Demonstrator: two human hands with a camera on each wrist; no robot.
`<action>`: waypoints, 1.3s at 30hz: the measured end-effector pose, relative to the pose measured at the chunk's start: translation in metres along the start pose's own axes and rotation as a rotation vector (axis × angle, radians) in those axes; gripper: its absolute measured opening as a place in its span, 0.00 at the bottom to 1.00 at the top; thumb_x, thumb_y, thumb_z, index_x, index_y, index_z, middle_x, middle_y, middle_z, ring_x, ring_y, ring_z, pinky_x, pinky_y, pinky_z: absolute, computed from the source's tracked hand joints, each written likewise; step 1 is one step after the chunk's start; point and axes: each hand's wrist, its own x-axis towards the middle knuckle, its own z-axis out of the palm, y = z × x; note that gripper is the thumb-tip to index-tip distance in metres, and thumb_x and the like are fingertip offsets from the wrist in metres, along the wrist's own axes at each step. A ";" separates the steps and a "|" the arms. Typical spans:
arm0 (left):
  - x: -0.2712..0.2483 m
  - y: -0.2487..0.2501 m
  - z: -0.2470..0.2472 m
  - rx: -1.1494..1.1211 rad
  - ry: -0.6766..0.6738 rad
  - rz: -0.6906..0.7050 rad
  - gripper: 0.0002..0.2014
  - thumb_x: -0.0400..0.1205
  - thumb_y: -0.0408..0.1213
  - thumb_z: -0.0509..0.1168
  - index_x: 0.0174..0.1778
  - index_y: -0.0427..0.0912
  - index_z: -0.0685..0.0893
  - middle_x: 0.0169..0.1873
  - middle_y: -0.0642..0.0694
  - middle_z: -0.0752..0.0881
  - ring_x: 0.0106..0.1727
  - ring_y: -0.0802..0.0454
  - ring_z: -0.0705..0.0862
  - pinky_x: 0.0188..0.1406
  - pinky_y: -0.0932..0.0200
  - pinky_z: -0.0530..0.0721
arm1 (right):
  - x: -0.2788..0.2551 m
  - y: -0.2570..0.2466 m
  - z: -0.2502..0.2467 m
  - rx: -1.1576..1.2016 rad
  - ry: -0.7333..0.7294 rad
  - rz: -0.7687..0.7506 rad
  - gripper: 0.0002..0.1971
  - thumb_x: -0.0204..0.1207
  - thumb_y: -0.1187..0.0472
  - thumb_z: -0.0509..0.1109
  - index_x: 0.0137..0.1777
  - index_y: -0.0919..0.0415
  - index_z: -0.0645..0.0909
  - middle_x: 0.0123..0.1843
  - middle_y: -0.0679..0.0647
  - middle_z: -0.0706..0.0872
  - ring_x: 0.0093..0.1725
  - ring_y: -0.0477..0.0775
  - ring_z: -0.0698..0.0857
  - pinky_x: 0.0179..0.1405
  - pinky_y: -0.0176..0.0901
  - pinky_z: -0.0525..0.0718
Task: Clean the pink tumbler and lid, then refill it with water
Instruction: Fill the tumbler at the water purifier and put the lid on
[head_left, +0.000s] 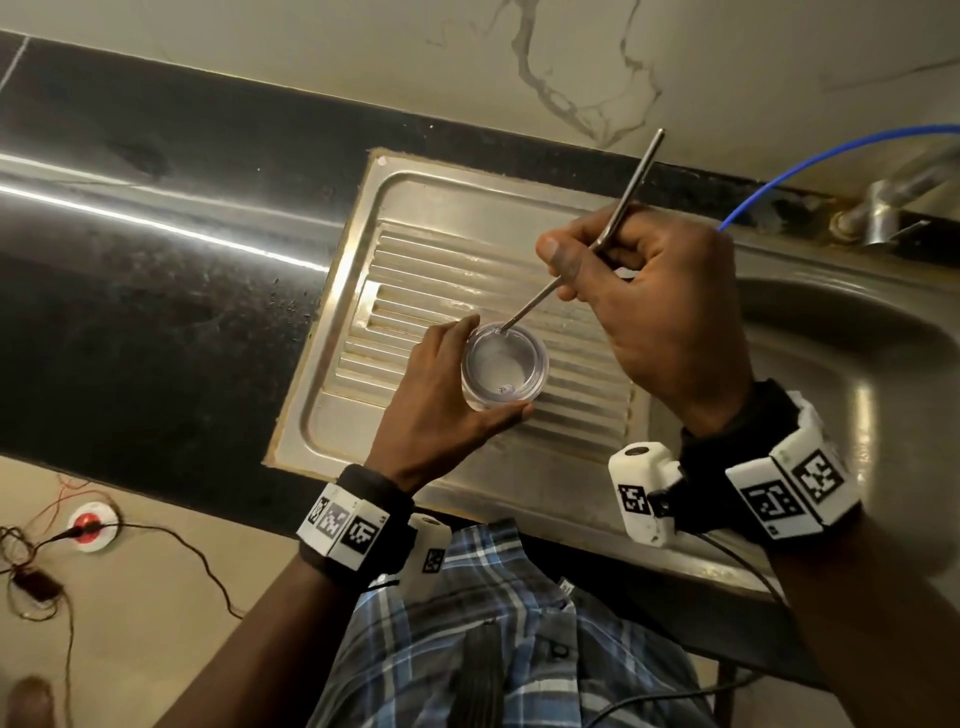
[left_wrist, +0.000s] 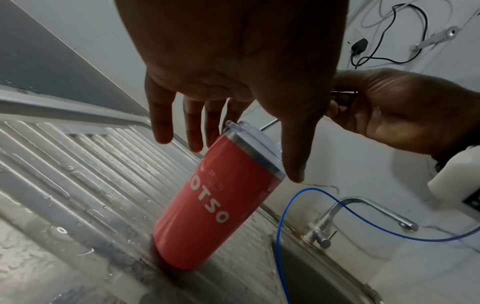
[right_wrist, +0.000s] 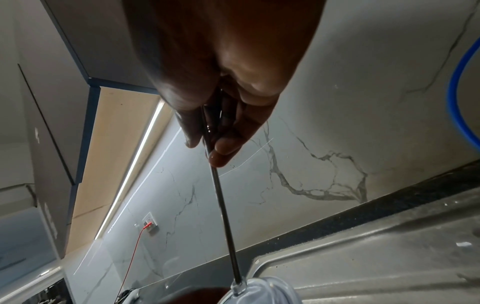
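Tumbler (left_wrist: 210, 205) stands upright on ribbed draining board (head_left: 415, 249) of steel sink unit, pink body w/ white lettering, clear lid (head_left: 505, 359) seated on top

Step in hand (judged): lid is on and metal straw (head_left: 613, 218) has its lower tip at the lid's hole, so either straw going in or coming out, can't tell which from one moment. No water running at tap (left_wrist: 363, 211). Whether wash is done or not begun, can't tell; board is wet w/ droplets

L to R:
- Dark counter (head_left: 156, 291) left of board, droplets on it
- Left hand (head_left: 441, 415): spread in a wide C about the lid rim, fingers nearly straight, thumb on near side. Head view reads as fingertip and thumb touching rim; left wrist view shows thumb at the steel band under lid, other fingers beyond cup. Steadying, not clamping
- Right hand (head_left: 654, 301): pinches straw mid-length betw. thumb and fingertips, other fingers curled in; straw slants up and away toward wall
- Blue tube (head_left: 831, 156) and tap at far right, well apart from cup

Next move calls for (judged): keep cup steady w/ left, move straw straight along its axis; sideways pull could tip cup or pop lid
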 end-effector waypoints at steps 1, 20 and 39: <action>0.000 -0.001 0.001 -0.004 0.003 0.003 0.54 0.71 0.65 0.82 0.88 0.43 0.68 0.79 0.48 0.76 0.78 0.52 0.76 0.76 0.59 0.75 | 0.000 0.000 0.001 0.001 -0.005 -0.003 0.11 0.84 0.52 0.75 0.53 0.61 0.91 0.41 0.49 0.92 0.40 0.45 0.92 0.48 0.41 0.91; -0.004 -0.003 0.002 -0.114 0.006 0.044 0.55 0.73 0.61 0.82 0.91 0.44 0.64 0.78 0.54 0.74 0.77 0.61 0.74 0.72 0.80 0.69 | -0.031 0.044 0.065 -0.264 -0.293 0.191 0.28 0.82 0.36 0.70 0.74 0.53 0.82 0.71 0.49 0.77 0.73 0.49 0.73 0.59 0.40 0.75; 0.004 -0.114 -0.086 0.388 -0.084 -0.214 0.36 0.84 0.53 0.75 0.86 0.44 0.74 0.83 0.39 0.69 0.84 0.36 0.66 0.80 0.32 0.77 | -0.082 0.045 0.092 -0.288 -0.143 0.120 0.49 0.68 0.40 0.85 0.85 0.57 0.68 0.76 0.55 0.79 0.71 0.57 0.81 0.67 0.52 0.85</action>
